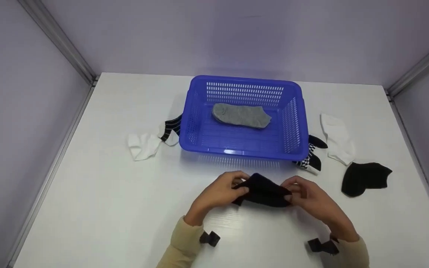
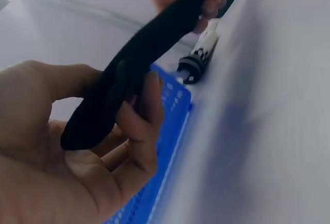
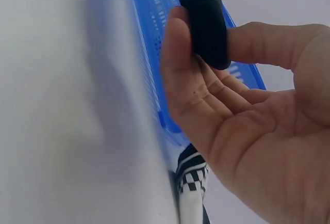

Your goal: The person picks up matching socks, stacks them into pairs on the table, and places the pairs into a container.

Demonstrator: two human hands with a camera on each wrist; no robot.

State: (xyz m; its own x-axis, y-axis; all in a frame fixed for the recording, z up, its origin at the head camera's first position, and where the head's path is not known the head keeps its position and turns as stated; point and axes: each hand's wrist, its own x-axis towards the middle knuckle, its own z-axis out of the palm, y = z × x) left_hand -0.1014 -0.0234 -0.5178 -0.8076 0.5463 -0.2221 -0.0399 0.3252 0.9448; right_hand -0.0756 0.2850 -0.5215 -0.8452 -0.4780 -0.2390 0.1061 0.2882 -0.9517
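Observation:
A black sock (image 1: 264, 191) is stretched between both hands in front of the blue basket, raised over the white table. My left hand (image 1: 222, 190) pinches its left end between thumb and fingers; the left wrist view shows the dark fabric (image 2: 139, 53) running across to the other hand. At the opposite end, my right hand (image 1: 309, 197) pinches the sock with thumb and fingertips, as the right wrist view also shows on the sock (image 3: 203, 22). Inside the blue basket (image 1: 233, 152) lies a grey pair of socks (image 1: 241, 115), laid flat.
Left of the basket lie a white sock (image 1: 143, 145) and a black-and-white striped sock (image 1: 172, 128). To its right are a checkered sock (image 1: 309, 158), partly under the rim, a white sock (image 1: 337, 137) and another black sock (image 1: 367, 178). Pale walls (image 1: 251, 37) enclose the table.

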